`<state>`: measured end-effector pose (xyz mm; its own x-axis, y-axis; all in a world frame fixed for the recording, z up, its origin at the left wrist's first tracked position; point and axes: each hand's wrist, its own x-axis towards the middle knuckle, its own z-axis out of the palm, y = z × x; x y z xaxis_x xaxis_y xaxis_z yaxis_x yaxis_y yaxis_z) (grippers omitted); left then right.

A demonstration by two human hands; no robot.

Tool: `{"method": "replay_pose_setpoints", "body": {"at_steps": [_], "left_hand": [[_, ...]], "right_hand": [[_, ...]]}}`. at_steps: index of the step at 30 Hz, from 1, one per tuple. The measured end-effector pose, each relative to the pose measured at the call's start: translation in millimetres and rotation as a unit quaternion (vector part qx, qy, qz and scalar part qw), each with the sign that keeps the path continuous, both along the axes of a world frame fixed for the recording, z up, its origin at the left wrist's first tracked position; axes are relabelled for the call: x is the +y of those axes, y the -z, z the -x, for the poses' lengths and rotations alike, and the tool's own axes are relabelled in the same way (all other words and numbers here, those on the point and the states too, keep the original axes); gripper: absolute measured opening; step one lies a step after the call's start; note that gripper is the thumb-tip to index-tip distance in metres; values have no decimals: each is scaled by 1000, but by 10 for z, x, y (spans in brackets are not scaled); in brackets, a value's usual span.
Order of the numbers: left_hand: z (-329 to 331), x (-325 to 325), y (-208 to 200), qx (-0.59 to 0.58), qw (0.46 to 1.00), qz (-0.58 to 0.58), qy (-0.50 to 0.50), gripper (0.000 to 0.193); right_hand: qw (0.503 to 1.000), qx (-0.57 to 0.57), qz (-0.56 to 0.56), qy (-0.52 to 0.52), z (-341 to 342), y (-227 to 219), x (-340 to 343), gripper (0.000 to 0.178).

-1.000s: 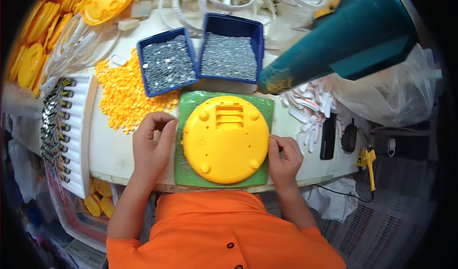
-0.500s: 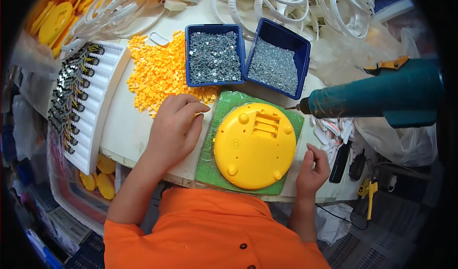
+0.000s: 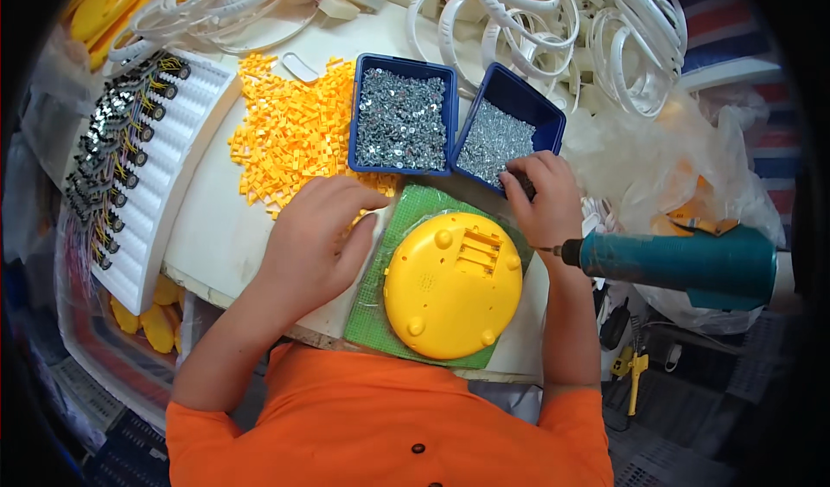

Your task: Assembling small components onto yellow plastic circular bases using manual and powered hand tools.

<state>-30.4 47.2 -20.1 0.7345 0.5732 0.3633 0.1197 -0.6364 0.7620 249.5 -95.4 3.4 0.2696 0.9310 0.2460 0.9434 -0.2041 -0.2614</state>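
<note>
My right hand [image 3: 546, 195] reaches to the near edge of a blue box of small silvery screws [image 3: 494, 137]. Its thumb and fingertips pinch together over the contents; what they hold is too small to make out. My left hand [image 3: 316, 236] hovers left of the green mat, beside the pile of small yellow plastic pieces [image 3: 290, 133]. Its fingers are bent, with a gap between thumb and forefinger, and I see nothing held. A round yellow plastic housing [image 3: 451, 288] lies on the green mat [image 3: 367, 323], its battery compartment and small feet facing up. Neither hand touches it.
A teal electric screwdriver [image 3: 674, 262] hangs at the right, its bit crossing my right wrist. Another blue box [image 3: 402, 111] holds metal washers or screws. A white foam tray [image 3: 181, 167] with wired parts stands left. White rings [image 3: 510, 20] and clear plastic bags [image 3: 640, 150] lie behind.
My right hand has moved from beside the housing up to the box of screws. The screwdriver appears lower. My left hand stays nearly in place, thumb and forefinger a little farther apart.
</note>
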Motion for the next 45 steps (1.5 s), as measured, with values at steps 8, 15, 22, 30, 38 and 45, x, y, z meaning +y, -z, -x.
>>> {"method": "replay_pose_setpoints", "body": {"at_steps": [8,15,22,30,38,45], "left_hand": [[-1315,361,-101,-22,954,-251,161,15],[-1734,400,173,-9,942,-290,171,15],[-1574,373,121,-40,966,-206,154,9],[-566,242,-9,-47,991,1,122,10],[-40,-47,121,40,990,116,73,15],[91,-335,159,47,985,169,1,14]], "right_hand": [[999,2,-31,24,-13,-4,-12,8],[998,5,-51,42,-97,9,-182,12],[996,-19,-67,55,-29,-33,-158,12],[984,41,-112,135,270,-26,-634,8],[918,219,-229,239,625,142,-955,9],[956,198,-149,155,892,36,-1039,10]]}}
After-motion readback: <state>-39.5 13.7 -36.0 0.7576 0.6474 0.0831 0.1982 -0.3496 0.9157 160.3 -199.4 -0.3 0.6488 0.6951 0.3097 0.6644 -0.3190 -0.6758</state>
